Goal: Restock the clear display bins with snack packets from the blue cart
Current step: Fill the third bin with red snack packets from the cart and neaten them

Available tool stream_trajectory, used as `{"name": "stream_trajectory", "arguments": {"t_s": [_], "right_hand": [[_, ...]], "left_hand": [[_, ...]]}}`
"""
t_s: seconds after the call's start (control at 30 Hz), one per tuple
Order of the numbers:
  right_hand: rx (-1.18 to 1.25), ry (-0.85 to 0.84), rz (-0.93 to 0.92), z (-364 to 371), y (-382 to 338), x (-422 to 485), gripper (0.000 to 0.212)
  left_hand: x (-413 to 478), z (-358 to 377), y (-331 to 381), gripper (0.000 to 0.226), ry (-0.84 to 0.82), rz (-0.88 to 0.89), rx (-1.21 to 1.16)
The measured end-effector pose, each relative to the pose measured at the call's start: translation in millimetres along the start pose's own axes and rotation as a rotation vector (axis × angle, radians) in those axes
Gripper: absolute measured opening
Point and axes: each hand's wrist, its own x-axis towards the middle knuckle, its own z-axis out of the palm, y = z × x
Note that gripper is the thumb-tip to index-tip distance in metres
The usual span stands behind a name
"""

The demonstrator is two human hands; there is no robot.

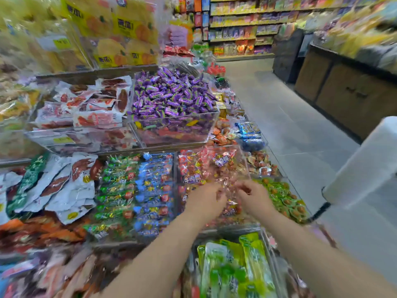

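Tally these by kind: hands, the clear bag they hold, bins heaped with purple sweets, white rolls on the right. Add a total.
hands: 2, the left hand and the right hand, both pinching the bag
clear bag of sweets: 1
bin of purple sweets: 1
white roll: 1
total: 5

Yellow packets (pixel 126 26) top left read "南瓜" on blue patches; price tags (pixel 62 43), purple candy wrappers (pixel 171 93) too blurred to read
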Motion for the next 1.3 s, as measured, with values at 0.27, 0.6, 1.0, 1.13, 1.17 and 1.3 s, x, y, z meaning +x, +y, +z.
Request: {"name": "stream_trajectory", "arguments": {"t_s": [0.27,0.6,1.0,1.13,1.17,1.3], "right_hand": [[0.084,0.181,0.451,-92.8,149.3,-134.3,0.013],[0.235,0.366,1.163,-176.9,313.0,-377.9,0.023],[0.46,0.18,1.404,-180.5,401.4,-467.6,0.016],[0.549,0.077,1.476,-165.2,442.8,-453.8,0.021],[0.577,0.059,1.5,-159.7,453.3,-448.7,0.016],[0.613,0.129,1.576,-138.8,503.0,-436.3,0.021]], "left_hand": [[-36.5,150.0,105.7,0.018,-0.531,-0.008,-0.078],[-140.0,336.4,211.1,0.023,-0.982,-0.097,0.073],[-182.6,455.9,276.9,0.024,-1.057,-0.275,0.041],[-165.6,492.5,274.0,0.022,-1.213,-0.144,0.19],[-162.3,501.9,269.1,0.02,-1.231,-0.144,0.216],[-149.6,536.7,242.2,0.018,-1.237,-0.159,0.302]]}}
